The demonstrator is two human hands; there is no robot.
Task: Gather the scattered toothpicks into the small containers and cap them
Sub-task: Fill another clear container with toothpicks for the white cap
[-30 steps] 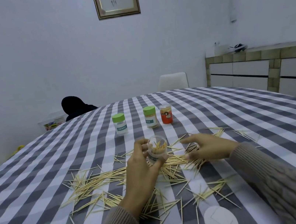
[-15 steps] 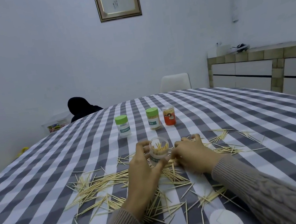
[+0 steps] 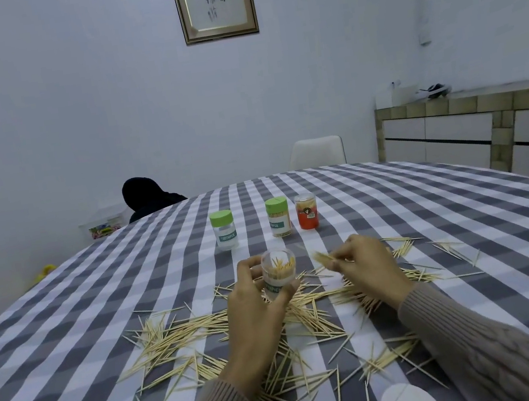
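Head view: mid-fill step, left hand (image 3: 256, 309) gripping open jar (image 3: 279, 273) part-full above the table (image 3: 69, 335), right hand (image 3: 365, 265) pinching a toothpick bundle (image 3: 323, 258) just beside its mouth; next, tip in points-first, likely aligned

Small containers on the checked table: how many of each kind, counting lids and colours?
Clear plastic jars with green lids: 2
Red-bottomed jar with a clear lid: 1
Open clear jar held in the left hand: 1
Total: 4
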